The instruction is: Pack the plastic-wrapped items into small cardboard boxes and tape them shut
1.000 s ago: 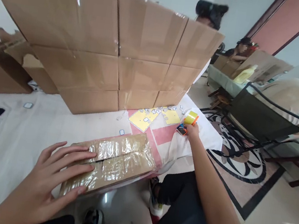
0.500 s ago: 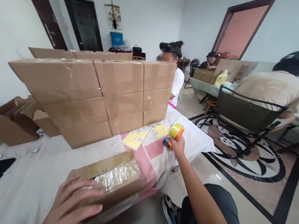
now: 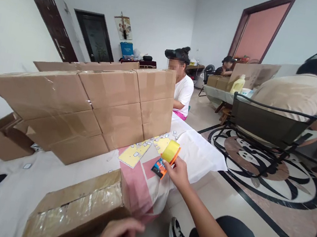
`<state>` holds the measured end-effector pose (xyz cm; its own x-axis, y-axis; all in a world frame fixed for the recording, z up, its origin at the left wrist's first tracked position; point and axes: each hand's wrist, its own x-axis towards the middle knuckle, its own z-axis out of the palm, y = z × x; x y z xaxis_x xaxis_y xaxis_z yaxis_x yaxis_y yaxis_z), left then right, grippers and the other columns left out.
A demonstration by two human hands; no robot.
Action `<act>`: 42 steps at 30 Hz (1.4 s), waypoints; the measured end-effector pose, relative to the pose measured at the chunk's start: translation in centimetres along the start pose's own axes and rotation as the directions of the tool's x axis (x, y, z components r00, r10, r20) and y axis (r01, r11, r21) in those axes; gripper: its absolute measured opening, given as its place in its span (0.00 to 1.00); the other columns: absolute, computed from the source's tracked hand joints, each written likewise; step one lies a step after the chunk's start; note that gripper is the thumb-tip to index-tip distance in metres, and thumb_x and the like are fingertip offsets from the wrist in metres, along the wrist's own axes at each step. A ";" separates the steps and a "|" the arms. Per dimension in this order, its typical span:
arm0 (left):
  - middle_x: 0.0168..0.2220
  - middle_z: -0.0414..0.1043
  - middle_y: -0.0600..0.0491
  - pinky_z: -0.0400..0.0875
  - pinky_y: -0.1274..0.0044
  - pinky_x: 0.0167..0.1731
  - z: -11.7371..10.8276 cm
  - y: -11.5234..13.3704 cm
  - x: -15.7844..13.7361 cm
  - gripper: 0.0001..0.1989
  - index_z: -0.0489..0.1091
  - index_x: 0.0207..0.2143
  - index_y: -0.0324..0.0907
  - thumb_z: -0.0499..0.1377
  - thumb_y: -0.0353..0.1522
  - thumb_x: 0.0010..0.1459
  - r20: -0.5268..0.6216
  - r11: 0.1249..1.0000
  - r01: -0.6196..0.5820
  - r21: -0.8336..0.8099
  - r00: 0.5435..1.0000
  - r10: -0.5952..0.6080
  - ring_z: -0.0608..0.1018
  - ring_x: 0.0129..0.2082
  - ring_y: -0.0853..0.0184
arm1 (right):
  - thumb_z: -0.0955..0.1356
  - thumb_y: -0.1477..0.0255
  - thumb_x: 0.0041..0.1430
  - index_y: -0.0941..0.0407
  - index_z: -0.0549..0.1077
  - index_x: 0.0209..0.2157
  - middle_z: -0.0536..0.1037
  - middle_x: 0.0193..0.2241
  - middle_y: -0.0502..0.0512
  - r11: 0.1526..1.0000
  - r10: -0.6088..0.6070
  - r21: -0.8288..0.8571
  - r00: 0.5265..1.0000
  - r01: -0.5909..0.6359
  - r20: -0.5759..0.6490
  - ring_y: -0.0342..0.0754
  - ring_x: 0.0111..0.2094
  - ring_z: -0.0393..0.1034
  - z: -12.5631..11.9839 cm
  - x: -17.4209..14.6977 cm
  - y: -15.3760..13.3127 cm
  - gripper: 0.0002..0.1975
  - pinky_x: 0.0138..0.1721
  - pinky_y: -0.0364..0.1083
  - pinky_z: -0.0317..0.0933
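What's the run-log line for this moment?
right hand: gripping tape dispenser | left hand: beside taped box, contact unclear | taped box: on cloth

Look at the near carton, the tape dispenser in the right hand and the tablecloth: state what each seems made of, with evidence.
Near carton: matt brown cardboard, by its flat faces; wrinkled glints suggest glossy plastic tape over it.
Tape dispenser: probably smooth plastic, given its bright orange edges.
Tablecloth: dull, likely fabric, since it falls in soft folds, though thin plastic sheeting is possible.
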<state>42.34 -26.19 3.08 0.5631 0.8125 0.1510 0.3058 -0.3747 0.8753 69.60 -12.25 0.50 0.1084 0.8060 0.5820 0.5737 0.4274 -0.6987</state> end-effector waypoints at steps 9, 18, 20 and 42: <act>0.29 0.56 0.60 0.65 0.75 0.38 1.5 0.9 9.5 0.36 0.49 0.69 0.45 0.59 0.41 0.62 -0.246 0.980 0.150 -0.132 0.953 -0.179 0.65 0.31 0.68 | 0.70 0.64 0.63 0.55 0.79 0.36 0.82 0.33 0.57 0.984 -0.156 0.092 0.988 0.153 0.018 0.51 0.33 0.77 0.0 0.7 -3.9 0.10 0.36 0.47 0.68; 0.41 0.77 0.46 0.67 0.70 0.48 2.3 2.4 11.1 0.19 0.80 0.38 0.41 0.61 0.47 0.59 -0.312 0.979 0.153 -0.137 0.931 -0.190 0.75 0.44 0.59 | 0.70 0.65 0.62 0.54 0.77 0.33 0.80 0.29 0.55 0.937 -0.336 0.088 0.940 0.339 -0.048 0.49 0.29 0.74 -3.0 -2.8 -4.2 0.08 0.30 0.46 0.66; 0.35 0.76 0.47 0.69 0.71 0.45 3.4 2.3 11.0 0.20 0.80 0.32 0.40 0.61 0.48 0.58 -0.268 0.982 0.128 -0.141 0.950 -0.162 0.75 0.40 0.60 | 0.68 0.66 0.63 0.54 0.75 0.30 0.79 0.28 0.56 0.919 -0.387 0.036 0.917 0.392 -0.095 0.51 0.32 0.72 -3.6 -4.1 -4.1 0.09 0.36 0.50 0.67; 0.29 0.67 0.52 0.66 0.74 0.40 8.4 6.7 6.8 0.16 0.81 0.27 0.41 0.61 0.41 0.59 -0.219 0.912 0.138 -0.386 0.947 -0.236 0.71 0.35 0.65 | 0.47 0.44 0.67 0.52 0.75 0.26 0.76 0.27 0.58 0.945 -0.310 0.133 0.948 0.299 0.067 0.55 0.35 0.70 -2.3 -5.1 3.3 0.38 0.51 0.60 0.60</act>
<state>54.72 -26.93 6.11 0.2929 0.9554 0.0373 0.0601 -0.0574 0.9965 72.74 -15.92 -3.82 -0.1293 0.6596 0.7404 0.4668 0.6993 -0.5414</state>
